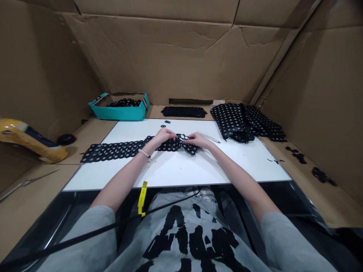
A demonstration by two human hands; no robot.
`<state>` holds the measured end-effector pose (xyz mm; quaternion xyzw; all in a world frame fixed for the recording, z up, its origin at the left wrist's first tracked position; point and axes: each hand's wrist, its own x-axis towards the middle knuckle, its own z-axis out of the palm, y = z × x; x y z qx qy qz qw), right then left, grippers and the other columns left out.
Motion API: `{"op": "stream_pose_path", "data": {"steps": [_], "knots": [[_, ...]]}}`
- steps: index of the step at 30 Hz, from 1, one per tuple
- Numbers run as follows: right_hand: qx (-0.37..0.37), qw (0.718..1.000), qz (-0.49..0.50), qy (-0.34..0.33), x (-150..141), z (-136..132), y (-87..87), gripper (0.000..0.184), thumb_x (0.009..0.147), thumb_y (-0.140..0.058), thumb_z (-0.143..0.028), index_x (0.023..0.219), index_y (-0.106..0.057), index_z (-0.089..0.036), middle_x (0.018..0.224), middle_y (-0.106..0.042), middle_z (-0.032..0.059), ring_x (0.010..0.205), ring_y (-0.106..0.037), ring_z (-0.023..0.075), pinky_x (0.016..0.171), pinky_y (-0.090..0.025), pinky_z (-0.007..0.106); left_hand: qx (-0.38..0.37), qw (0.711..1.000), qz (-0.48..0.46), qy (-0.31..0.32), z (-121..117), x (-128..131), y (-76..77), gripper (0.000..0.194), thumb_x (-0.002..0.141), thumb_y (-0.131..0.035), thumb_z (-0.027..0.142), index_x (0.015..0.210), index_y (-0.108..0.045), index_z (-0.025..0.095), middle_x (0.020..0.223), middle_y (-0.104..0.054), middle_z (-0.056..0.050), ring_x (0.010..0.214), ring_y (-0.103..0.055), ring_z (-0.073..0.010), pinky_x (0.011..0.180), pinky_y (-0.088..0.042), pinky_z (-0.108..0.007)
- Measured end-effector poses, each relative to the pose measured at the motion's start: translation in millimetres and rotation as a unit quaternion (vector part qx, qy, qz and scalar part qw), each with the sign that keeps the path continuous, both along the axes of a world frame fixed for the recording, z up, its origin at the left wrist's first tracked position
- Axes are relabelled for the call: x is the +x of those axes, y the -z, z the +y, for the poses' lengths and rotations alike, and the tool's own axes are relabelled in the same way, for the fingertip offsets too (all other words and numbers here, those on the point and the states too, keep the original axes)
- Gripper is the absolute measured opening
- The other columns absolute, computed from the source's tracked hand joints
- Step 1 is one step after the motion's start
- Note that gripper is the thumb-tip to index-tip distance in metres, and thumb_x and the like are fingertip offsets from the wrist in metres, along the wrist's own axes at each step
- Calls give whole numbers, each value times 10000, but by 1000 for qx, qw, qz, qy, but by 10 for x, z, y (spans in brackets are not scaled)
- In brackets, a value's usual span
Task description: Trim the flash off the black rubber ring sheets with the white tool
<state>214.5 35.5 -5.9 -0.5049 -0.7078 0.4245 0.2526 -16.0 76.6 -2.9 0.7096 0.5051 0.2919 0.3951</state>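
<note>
A long black strip [113,151] patterned with round holes lies across the white board. Its right end is folded and bunched between my two hands. My left hand [166,135] pinches the upper edge of this end, fingers closed. Opposite it, my right hand [197,139] pinches the ring-like links at the folded part. The exact grip of the fingertips is too small to make out. Just behind my right hand a slim pointed tool [212,138] lies on the board. Two small pairs of black rings [167,122] rest beyond my left hand.
A teal box [119,113] of black pieces stands at the back left. Folded black perforated material [229,119] is piled back right, and a flat black stack [184,112] lies at the back. Scissors [28,182] and a yellow bottle-like object [31,139] are left. Cardboard walls surround the board.
</note>
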Motion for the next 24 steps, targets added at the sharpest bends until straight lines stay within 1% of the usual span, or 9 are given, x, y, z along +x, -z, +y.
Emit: {"op": "stream_pose_path", "data": {"steps": [5, 7, 9, 11, 12, 15, 17, 20, 24], "knots": [[-18, 999, -18, -27, 28, -29, -91, 388, 624, -690, -516, 611, -479, -191, 545, -377, -66, 586, -324, 97, 581, -252, 264, -43, 999, 5, 26, 121, -138, -15, 244, 633, -693, 403, 700, -755, 177, 737, -750, -75, 681, -616, -205, 645, -470, -321], [-16, 997, -61, -51, 61, -39, -109, 358, 610, -705, -480, 605, -496, -190, 545, -390, -63, 587, -337, 101, 583, -257, 268, -13, 998, 36, -44, 216, -302, -7, 200, 640, -708, 377, 656, -732, 179, 699, -737, -85, 691, -632, -226, 665, -483, -339], [-5, 992, -94, -80, 99, -50, -122, 335, 623, -703, -473, 618, -531, -186, 553, -414, -56, 590, -351, 106, 585, -266, 271, 54, 981, 92, -164, 307, -486, 12, 148, 659, -711, 321, 611, -705, 182, 680, -727, -108, 755, -657, -268, 724, -495, -365], [5, 990, -100, -95, 129, -65, -133, 351, 658, -686, -510, 639, -557, -184, 560, -425, -51, 590, -357, 109, 582, -273, 271, 91, 962, 116, -228, 375, -626, 46, 126, 698, -686, 278, 694, -739, 164, 777, -754, -135, 849, -676, -291, 803, -504, -374], [9, 990, -99, -97, 137, -73, -137, 369, 676, -676, -533, 646, -564, -183, 563, -432, -47, 591, -362, 111, 581, -276, 271, 96, 961, 112, -232, 397, -666, 66, 172, 716, -670, 260, 803, -765, 146, 869, -768, -144, 897, -681, -290, 842, -507, -369], [17, 991, -97, -93, 135, -94, -140, 412, 712, -650, -580, 645, -565, -182, 570, -451, -37, 595, -381, 116, 577, -284, 271, 106, 971, 96, -193, 421, -668, 114, 495, 731, -629, 195, 1213, -701, 104, 1186, -727, -156, 1014, -674, -262, 932, -499, -339], [21, 991, -96, -90, 122, -100, -129, 418, 726, -643, -584, 645, -563, -182, 573, -461, -34, 598, -392, 118, 576, -290, 268, 131, 970, 110, -173, 399, -599, 114, 611, 741, -606, 174, 1348, -617, 101, 1292, -678, -157, 1018, -668, -243, 957, -488, -328], [38, 992, -82, -84, 110, -87, -94, 405, 742, -640, -568, 659, -586, -175, 581, -479, -32, 601, -404, 118, 577, -304, 260, 163, 973, 117, -118, 302, -429, 61, 552, 811, -582, 259, 1337, -630, 98, 1232, -707, -148, 948, -664, -229, 940, -487, -331], [53, 992, -64, -94, 147, -59, -81, 372, 757, -646, -530, 737, -681, -160, 620, -563, -17, 614, -456, 126, 592, -333, 254, 139, 979, 90, 115, 93, -128, -10, 450, 846, -590, 432, 1166, -729, 148, 1080, -754, -105, 986, -651, -241, 918, -486, -325]]}}
